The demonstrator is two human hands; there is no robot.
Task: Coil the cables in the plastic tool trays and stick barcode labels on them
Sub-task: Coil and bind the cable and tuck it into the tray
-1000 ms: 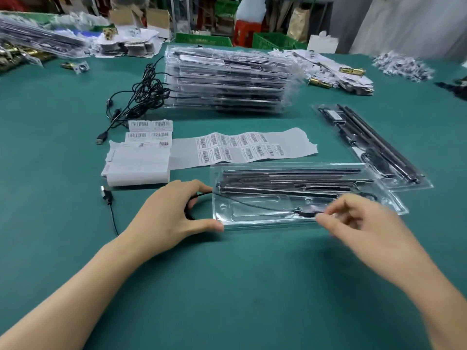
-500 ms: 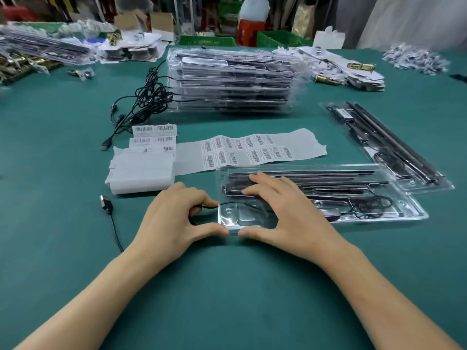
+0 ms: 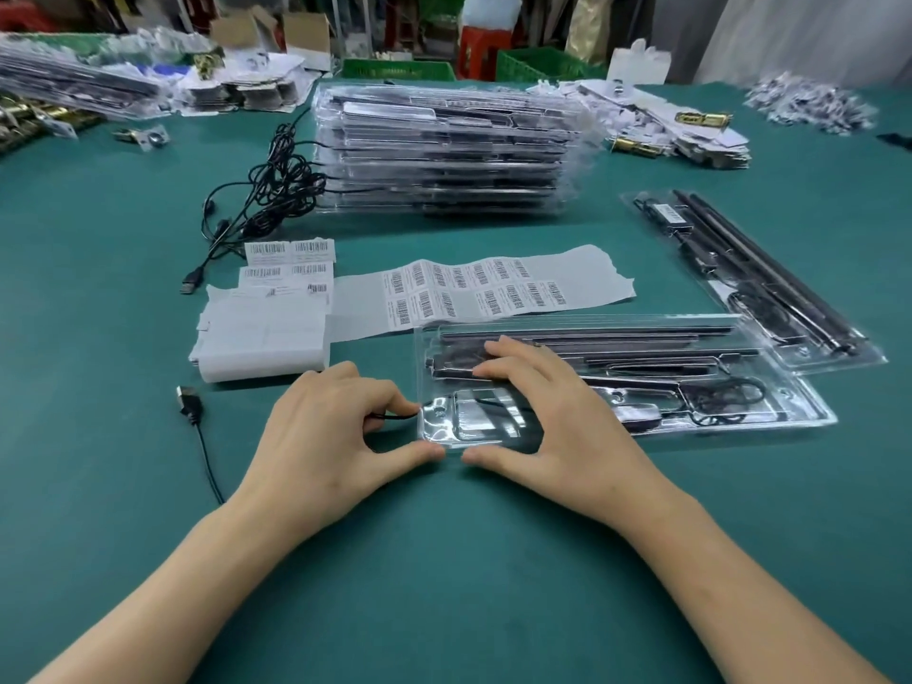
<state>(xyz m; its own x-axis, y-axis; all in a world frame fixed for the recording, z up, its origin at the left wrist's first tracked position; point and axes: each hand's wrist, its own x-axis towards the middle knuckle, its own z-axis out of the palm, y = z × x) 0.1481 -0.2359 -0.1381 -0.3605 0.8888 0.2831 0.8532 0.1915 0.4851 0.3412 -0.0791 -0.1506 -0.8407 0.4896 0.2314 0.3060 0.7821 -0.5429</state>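
A clear plastic tool tray (image 3: 770,412) with black tools lies in front of me on the green table. A thin black cable (image 3: 395,416) leaves its left end; my left hand (image 3: 335,436) pinches it just beside the tray, fingers curled. The cable's USB plug (image 3: 190,399) lies further left. My right hand (image 3: 548,412) rests flat on the tray's left part, fingers spread over the tools, thumb at the front edge. A strip of barcode labels (image 3: 474,288) lies behind the tray.
A tall stack of filled trays (image 3: 444,150) stands at the back, with tangled black cables (image 3: 276,185) to its left. Another filled tray (image 3: 760,278) lies at the right. A folded label stack (image 3: 266,333) sits left of the strip. Boxes and hardware line the far edge.
My right hand moved left from the tray's front edge onto its left part and now lies flat there. My left hand stayed beside the tray's left end with the cable.
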